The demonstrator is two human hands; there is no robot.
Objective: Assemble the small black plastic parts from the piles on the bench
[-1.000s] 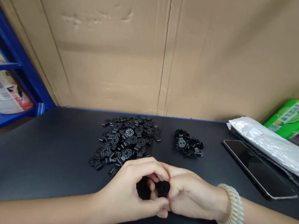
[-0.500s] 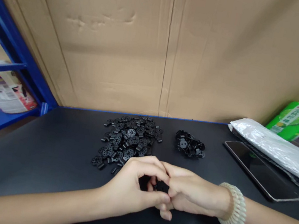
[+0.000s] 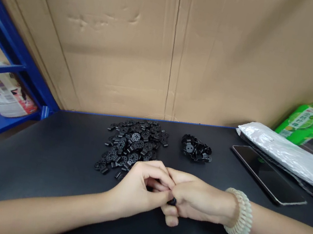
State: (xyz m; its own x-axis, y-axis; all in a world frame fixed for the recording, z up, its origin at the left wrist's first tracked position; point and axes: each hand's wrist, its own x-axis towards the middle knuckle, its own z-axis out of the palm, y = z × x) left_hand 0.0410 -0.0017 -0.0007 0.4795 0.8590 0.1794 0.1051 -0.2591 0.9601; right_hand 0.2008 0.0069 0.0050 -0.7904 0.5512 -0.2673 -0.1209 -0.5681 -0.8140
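My left hand (image 3: 141,187) and my right hand (image 3: 193,196) meet at the front middle of the table. Between their fingertips is a small black plastic part (image 3: 172,201), mostly hidden by the fingers. Both hands are closed on it, the left thumb pressing against its near side and the right thumb lying over it. Just beyond the left hand lies a pile of black round perforated pieces (image 3: 135,145) with short tabs. Behind the right hand sits a smaller heap of black discs with two holes (image 3: 196,149).
A phone (image 3: 267,175) lies on the black table (image 3: 47,154) to the right, beside a white plastic package (image 3: 286,150). Behind that is a green-labelled bottle (image 3: 307,119). Blue shelving (image 3: 16,68) stands at left, and a cardboard wall (image 3: 120,46) closes the back.
My left thumb and fingers have closed in further on the small black part, so less of it shows. The whole view has shifted slightly.
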